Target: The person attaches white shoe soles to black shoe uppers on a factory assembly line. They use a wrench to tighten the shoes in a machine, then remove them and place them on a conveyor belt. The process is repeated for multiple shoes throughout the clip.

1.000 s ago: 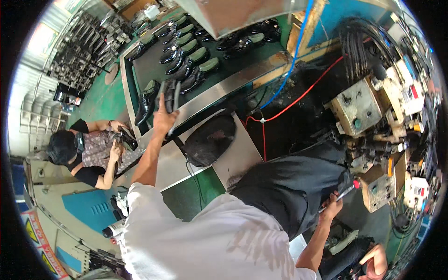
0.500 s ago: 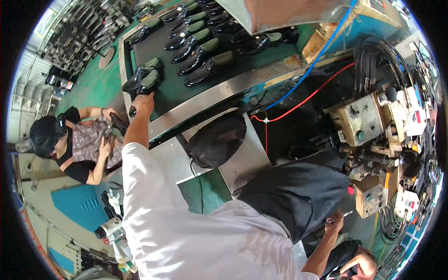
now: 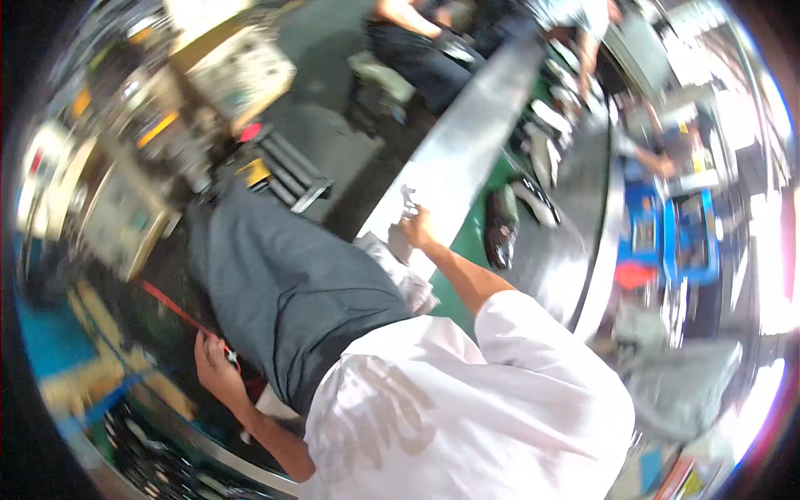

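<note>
My left hand [image 3: 218,371] hangs low at the left beside my dark trousers, its curled fingers smeared by motion. It overlaps a thin red hose [image 3: 173,305] with a white fitting; whether it grips the hose is unclear. My right hand [image 3: 418,227] is closed over the bare metal ledge. From its fingers sticks a small grey metal tool [image 3: 408,197], too blurred to name by kind. Past the ledge, to the right of that hand, lie a dark glossy shoe [image 3: 502,225] and a black shoe with a pale inside [image 3: 536,200].
A long metal ledge [image 3: 467,125] runs along the line, with more shoes at its far end. People work there, one seated in dark clothes [image 3: 421,50]. Machine control boxes [image 3: 125,217] stand at the left. Blue crates [image 3: 692,242] are at the right.
My body has turned right around, from the rack of black shoes to the metal ledge. My left hand has left the shoes and dropped by my side. The right still holds the tool.
</note>
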Motion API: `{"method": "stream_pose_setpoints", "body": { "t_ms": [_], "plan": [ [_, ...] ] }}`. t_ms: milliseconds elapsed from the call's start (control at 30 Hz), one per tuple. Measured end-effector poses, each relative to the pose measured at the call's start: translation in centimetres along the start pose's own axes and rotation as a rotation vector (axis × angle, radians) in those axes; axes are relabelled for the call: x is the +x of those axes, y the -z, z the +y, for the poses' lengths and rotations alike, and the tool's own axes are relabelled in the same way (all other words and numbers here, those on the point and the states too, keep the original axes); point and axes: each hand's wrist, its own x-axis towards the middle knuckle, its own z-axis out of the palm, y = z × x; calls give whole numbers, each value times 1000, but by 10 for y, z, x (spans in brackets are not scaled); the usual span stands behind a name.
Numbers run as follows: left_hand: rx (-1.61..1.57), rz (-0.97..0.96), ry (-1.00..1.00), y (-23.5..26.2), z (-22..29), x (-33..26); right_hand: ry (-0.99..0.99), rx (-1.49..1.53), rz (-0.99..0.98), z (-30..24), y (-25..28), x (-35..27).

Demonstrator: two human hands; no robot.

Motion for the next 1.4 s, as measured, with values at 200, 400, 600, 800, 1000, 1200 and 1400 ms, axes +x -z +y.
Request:
{"method": "stream_pose_setpoints", "body": {
  "t_ms": [200, 400, 600, 800, 1000, 1200, 1400],
  "plan": [
    [265, -547, -380, -109, 119, 38, -174, -78, -71, 14, 103, -63],
    [501, -623, -386, -106, 103, 65, -456, -303, 438, 123, 210, -105],
    [442, -733, -403, -163, 104, 57, -725, -109, 372, 155, 173, -36],
    [288, -1003, -581, -247, 150, 26, -700, 628, 45, 107, 208, -37],
    [-309, -1157, -265, -300, 178, 34, -490, 1702, -585, -68, 167, -69],
    [-303, -930, -521, -257, 195, 88, -474, 2114, -1292, -215, 69, -83],
    [176, -298, -736, -171, 134, 109, 1, 961, -783, -290, 43, -61]
  ]
}}
